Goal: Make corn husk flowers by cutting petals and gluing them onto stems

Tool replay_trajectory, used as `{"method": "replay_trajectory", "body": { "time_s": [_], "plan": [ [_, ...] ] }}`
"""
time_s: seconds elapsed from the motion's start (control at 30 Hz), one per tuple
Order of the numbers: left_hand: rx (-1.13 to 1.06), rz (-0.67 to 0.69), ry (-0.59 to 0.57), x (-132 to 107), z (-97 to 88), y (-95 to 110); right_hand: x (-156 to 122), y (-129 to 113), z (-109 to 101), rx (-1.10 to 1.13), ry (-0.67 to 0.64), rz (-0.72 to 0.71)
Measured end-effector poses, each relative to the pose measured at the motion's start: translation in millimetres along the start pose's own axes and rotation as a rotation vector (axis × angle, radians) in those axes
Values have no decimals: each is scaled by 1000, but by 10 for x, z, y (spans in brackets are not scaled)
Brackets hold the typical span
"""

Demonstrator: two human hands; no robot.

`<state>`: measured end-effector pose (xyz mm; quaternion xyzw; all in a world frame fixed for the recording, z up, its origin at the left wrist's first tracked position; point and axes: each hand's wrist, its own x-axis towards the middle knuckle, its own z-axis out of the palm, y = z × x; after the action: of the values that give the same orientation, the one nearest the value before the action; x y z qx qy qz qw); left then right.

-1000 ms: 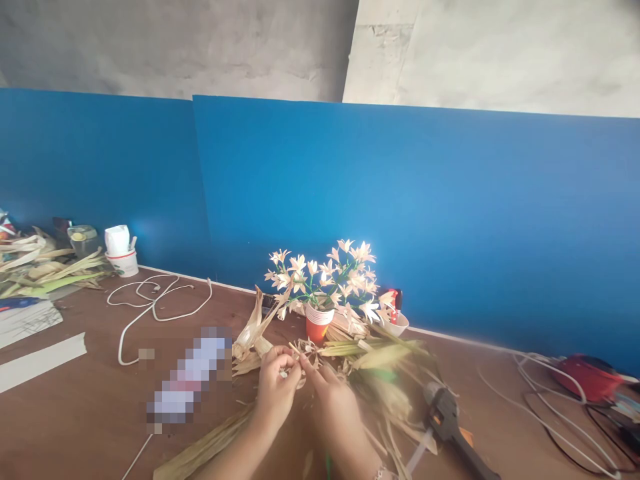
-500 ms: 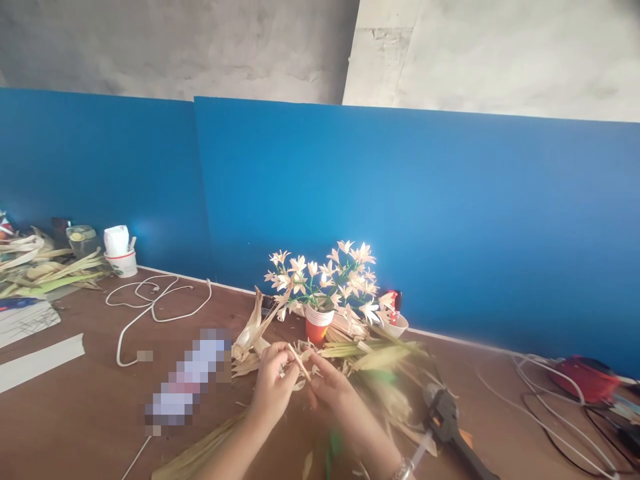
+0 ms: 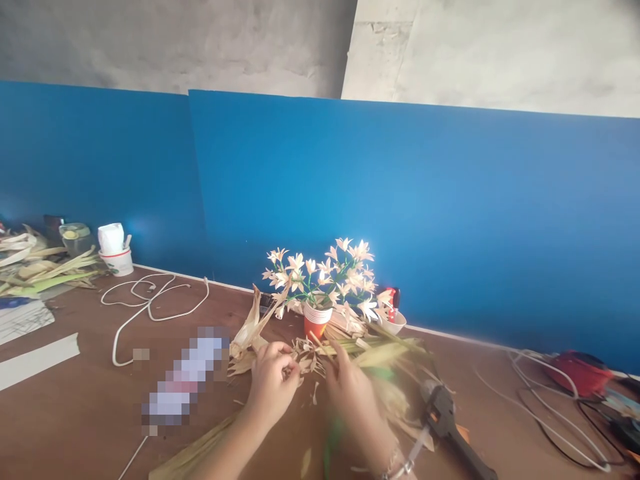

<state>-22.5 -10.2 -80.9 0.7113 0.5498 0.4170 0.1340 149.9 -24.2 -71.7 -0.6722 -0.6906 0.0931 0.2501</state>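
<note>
My left hand point(image 3: 274, 383) is closed with the thumb near the curled fingers, and what it holds, if anything, is hidden. Just to its right, my right hand point(image 3: 354, 393) has a thin pale stick-like piece point(image 3: 317, 339) at its fingertips, the far end pointing up and left. Small petal-like husk scraps point(image 3: 311, 360) lie on the table between and beyond both hands. Behind them stands a red and white paper cup point(image 3: 317, 323) full of cream husk flowers point(image 3: 350, 277) on green stems.
Dry corn husks point(image 3: 245, 333) and greener husks point(image 3: 387, 353) surround the hands. A glue gun point(image 3: 443, 413) lies at the right. At left are a blurred-out object point(image 3: 185, 380), a white cable point(image 3: 150, 303) and a white cup point(image 3: 117, 260). A blue partition point(image 3: 400, 200) rises behind the table.
My hands have moved apart. The thin pale piece that lay between both hands is now by my right fingertips, and the scraps between the hands show more.
</note>
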Motion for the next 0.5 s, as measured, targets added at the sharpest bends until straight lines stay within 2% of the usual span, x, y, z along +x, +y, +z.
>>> {"method": "replay_trajectory", "body": {
  "time_s": [0.1, 0.27, 0.5],
  "plan": [
    [134, 70, -115, -34, -11, 26, -14, -51, 51, -158, -66, -10],
    [201, 85, -214, -61, -27, 43, 86, -159, 126, -215, -121, -45],
    [203, 37, -236, -49, -24, -19, 277, -220, 223, -217, -172, -14]
  ]
}}
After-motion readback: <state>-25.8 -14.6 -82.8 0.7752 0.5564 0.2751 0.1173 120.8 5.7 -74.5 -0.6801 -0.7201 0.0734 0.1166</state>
